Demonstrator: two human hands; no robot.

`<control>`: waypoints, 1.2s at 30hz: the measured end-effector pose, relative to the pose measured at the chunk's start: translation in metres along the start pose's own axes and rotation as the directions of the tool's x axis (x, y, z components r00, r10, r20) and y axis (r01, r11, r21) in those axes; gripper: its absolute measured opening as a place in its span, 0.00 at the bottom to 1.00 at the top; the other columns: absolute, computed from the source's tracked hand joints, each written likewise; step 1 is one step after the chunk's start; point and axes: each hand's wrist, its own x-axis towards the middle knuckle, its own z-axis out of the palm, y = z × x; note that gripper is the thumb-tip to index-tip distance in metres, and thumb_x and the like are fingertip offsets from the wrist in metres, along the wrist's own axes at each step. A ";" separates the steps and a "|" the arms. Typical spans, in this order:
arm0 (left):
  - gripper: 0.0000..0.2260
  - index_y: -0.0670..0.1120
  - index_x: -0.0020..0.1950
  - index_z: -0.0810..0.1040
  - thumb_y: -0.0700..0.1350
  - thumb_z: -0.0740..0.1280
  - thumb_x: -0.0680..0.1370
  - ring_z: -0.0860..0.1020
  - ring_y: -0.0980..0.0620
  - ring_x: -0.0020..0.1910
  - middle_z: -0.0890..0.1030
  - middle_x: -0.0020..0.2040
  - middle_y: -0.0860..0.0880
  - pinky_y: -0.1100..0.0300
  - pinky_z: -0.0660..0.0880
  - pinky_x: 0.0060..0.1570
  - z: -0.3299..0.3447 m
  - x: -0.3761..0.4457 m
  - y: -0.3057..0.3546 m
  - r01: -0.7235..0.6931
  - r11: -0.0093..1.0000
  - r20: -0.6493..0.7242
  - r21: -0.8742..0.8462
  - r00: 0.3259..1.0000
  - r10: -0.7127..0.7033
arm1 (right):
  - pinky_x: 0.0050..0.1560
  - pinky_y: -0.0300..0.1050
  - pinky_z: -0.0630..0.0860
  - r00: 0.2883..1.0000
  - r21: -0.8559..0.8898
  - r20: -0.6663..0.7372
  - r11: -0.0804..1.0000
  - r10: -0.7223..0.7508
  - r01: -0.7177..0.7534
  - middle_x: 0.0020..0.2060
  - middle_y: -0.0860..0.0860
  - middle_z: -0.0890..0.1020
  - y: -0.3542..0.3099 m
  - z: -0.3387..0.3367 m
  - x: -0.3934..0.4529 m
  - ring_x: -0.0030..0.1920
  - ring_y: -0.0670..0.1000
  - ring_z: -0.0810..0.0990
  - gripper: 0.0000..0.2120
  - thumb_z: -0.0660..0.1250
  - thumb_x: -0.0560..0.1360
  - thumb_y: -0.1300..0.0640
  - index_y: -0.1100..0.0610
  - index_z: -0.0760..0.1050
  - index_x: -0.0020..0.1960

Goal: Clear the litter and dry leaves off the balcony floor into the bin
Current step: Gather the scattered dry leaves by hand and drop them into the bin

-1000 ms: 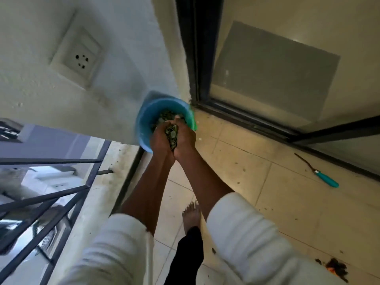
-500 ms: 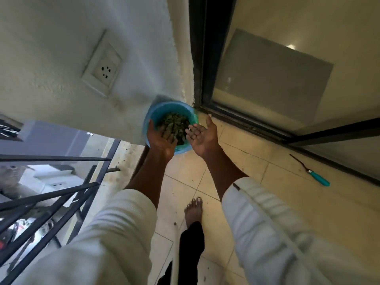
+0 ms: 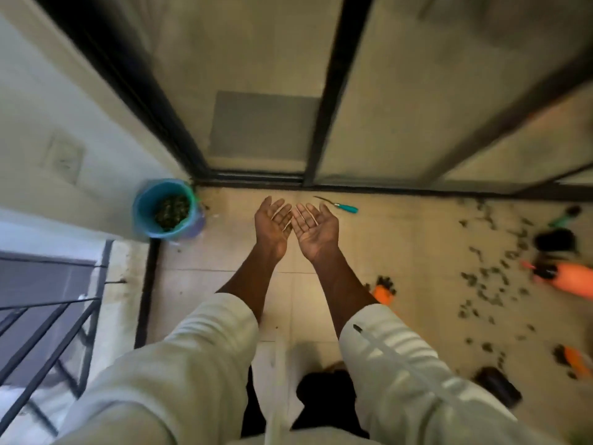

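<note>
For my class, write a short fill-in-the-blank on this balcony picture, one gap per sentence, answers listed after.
1. The round blue plastic bin stands in the corner and holds dry ____.
2. Both the left hand and the right hand are held palm up and ____.
3. The small tool by the door track has a ____ handle.

Answers: leaves; empty; teal

One blue bin [image 3: 165, 208], one teal-handled tool [image 3: 340, 206], two open hands (left hand [image 3: 272, 223], right hand [image 3: 314, 228]), and dry leaves [image 3: 487, 284] too scattered and blurred to count.

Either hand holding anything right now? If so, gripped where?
Nothing held. Left hand and right hand are both open, palms up and empty, above the floor tiles, apart from the blue bin.
</note>
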 end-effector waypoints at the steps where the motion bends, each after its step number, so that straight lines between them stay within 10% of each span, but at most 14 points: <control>1: 0.25 0.43 0.69 0.73 0.59 0.60 0.80 0.76 0.44 0.63 0.77 0.65 0.41 0.50 0.70 0.66 0.026 -0.021 -0.027 0.033 0.999 0.025 0.024 0.999 -0.033 | 0.72 0.51 0.67 0.999 0.035 -0.017 0.998 -0.044 0.045 0.66 0.60 0.76 -0.026 -0.020 -0.030 0.67 0.58 0.75 0.21 0.61 0.81 0.49 0.61 0.70 0.69; 18: 0.21 0.43 0.62 0.77 0.57 0.64 0.78 0.77 0.47 0.58 0.78 0.60 0.43 0.55 0.72 0.58 0.293 -0.237 -0.380 0.194 0.679 0.260 0.708 0.822 -0.506 | 0.71 0.49 0.68 0.787 0.471 -0.452 0.637 -0.421 0.611 0.66 0.58 0.77 -0.274 -0.331 -0.303 0.67 0.56 0.75 0.12 0.60 0.81 0.52 0.60 0.75 0.53; 25: 0.21 0.42 0.67 0.75 0.54 0.64 0.80 0.73 0.46 0.67 0.76 0.65 0.42 0.52 0.66 0.71 0.355 -0.190 -0.442 0.109 0.452 0.221 0.885 0.757 -0.615 | 0.68 0.50 0.71 0.716 0.550 -0.576 0.462 -0.393 0.696 0.66 0.59 0.76 -0.331 -0.378 -0.272 0.66 0.58 0.75 0.14 0.59 0.81 0.55 0.63 0.74 0.61; 36: 0.16 0.35 0.70 0.71 0.40 0.56 0.85 0.73 0.39 0.65 0.73 0.68 0.37 0.53 0.71 0.62 0.456 -0.051 -0.540 -0.249 0.019 0.176 0.968 0.626 -0.759 | 0.67 0.50 0.71 0.588 0.529 -0.781 0.279 -0.211 0.802 0.60 0.58 0.79 -0.417 -0.445 -0.181 0.63 0.58 0.78 0.11 0.57 0.82 0.59 0.61 0.75 0.57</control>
